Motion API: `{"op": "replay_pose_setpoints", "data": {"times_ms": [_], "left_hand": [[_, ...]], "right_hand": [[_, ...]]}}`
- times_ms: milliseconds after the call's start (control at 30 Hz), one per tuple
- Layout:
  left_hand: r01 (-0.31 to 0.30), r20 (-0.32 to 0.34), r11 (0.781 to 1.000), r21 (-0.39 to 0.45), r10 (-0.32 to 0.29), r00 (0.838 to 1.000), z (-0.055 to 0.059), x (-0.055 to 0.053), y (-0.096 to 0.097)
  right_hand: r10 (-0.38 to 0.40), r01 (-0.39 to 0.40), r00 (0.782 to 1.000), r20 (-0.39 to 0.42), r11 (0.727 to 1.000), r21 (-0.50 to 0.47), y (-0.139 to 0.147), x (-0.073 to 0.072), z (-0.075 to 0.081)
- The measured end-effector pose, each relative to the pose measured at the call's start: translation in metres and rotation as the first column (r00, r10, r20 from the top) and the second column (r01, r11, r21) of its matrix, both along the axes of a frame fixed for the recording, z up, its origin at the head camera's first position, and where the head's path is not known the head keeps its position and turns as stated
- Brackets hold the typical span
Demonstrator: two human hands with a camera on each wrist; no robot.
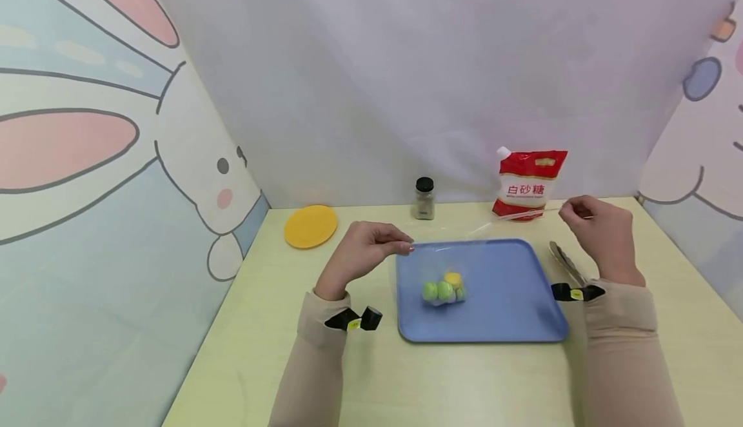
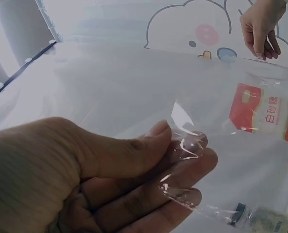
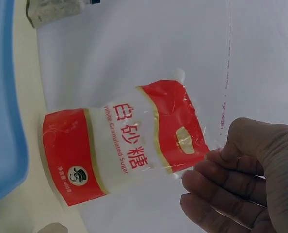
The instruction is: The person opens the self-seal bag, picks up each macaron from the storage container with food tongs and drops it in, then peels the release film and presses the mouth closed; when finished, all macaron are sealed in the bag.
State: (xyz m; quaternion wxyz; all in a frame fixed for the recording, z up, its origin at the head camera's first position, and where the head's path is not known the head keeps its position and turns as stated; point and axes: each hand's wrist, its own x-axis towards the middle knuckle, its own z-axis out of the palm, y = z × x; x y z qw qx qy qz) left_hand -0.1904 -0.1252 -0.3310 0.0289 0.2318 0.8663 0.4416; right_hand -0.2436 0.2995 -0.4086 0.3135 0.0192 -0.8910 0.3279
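A clear plastic bag stretches between both hands. My left hand pinches its left edge between thumb and forefinger, over the tray's back left corner. My right hand pinches the other end of its edge, right of the sugar pouch in the head view. Red print runs along the bag's edge strip in the right wrist view. Several small round green pieces and a yellow piece sit close together low behind the clear film, over the blue tray.
A red and white sugar pouch stands at the back of the table, right of a black-capped jar. A yellow plate lies back left. Metal tongs lie right of the tray, partly hidden by the right arm.
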Motion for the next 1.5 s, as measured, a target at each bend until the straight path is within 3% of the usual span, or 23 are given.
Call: {"op": "replay_pose_setpoints", "data": {"times_ms": [267,367,433,500,567,633,733,833,900,1067,1167,1233,1300,1333,1367,1400,1500], "left_hand": [[0.012,0.027,1.0,0.012,-0.012,1.0,0.001,0.0,0.002],[0.007,0.03,1.0,0.009,-0.007,1.0,0.001,0.0,0.002],[0.009,0.034,1.0,0.01,-0.009,0.999,0.001,0.0,0.002],[0.011,0.031,1.0,0.011,-0.012,0.999,0.0,0.0,0.002],[0.015,0.026,1.0,0.015,-0.015,1.0,0.0,-0.001,0.001],[0.017,0.021,1.0,0.018,-0.018,1.0,-0.001,-0.001,0.001],[0.02,0.023,1.0,0.024,-0.02,1.0,-0.001,-0.001,0.001],[0.02,0.029,0.999,0.028,-0.021,0.999,0.0,-0.001,0.001],[0.021,0.033,0.999,0.032,-0.022,0.999,0.0,-0.001,0.001],[0.022,0.038,0.999,0.036,-0.023,0.999,0.0,-0.002,0.001],[0.02,0.035,0.999,0.031,-0.021,0.999,0.0,-0.001,0.001],[0.021,0.034,0.999,0.031,-0.022,0.999,-0.001,-0.002,0.001],[0.024,0.034,0.999,0.029,-0.025,0.999,-0.001,-0.002,0.0],[0.025,0.034,0.999,0.027,-0.025,0.999,-0.002,-0.003,0.0],[0.025,0.035,0.999,0.025,-0.026,0.999,-0.002,-0.003,-0.001],[0.026,0.034,0.999,0.023,-0.026,0.999,-0.002,-0.004,-0.002],[0.021,0.036,1.0,0.019,-0.022,0.999,-0.003,-0.005,-0.004]], "right_hand": [[-0.043,0.041,0.996,0.074,0.999,0.025,0.009,-0.003,-0.009],[0.046,-0.061,0.974,0.22,0.996,0.06,0.011,-0.005,-0.012],[0.16,-0.196,0.921,0.355,0.978,0.067,0.008,-0.008,-0.013],[0.27,-0.338,0.836,0.478,0.939,0.062,0.003,-0.013,-0.015],[0.335,-0.423,0.755,0.564,0.906,0.029,-0.004,-0.017,-0.018],[0.363,-0.469,0.685,0.631,0.883,0.002,-0.009,-0.019,-0.021],[0.353,-0.494,0.602,0.716,0.869,-0.013,-0.011,-0.019,-0.024],[0.311,-0.497,0.551,0.774,0.868,0.006,-0.01,-0.015,-0.02],[0.277,-0.489,0.555,0.785,0.872,0.037,-0.009,-0.012,-0.015],[0.215,-0.473,0.623,0.752,0.869,0.143,-0.006,-0.008,-0.007],[0.211,-0.474,0.648,0.732,0.864,0.171,-0.006,-0.005,-0.004],[0.253,-0.48,0.671,0.697,0.865,0.148,-0.011,-0.004,0.0],[0.36,-0.507,0.671,0.648,0.861,0.047,-0.023,0.0,0.004],[0.447,-0.544,0.648,0.616,0.838,-0.034,-0.03,0.001,0.006],[0.544,-0.591,0.608,0.578,0.797,-0.127,-0.039,0.002,0.008],[0.641,-0.642,0.554,0.531,0.735,-0.219,-0.049,0.004,0.009],[0.85,-0.752,0.354,0.389,0.506,-0.423,-0.077,0.004,0.01]]}}
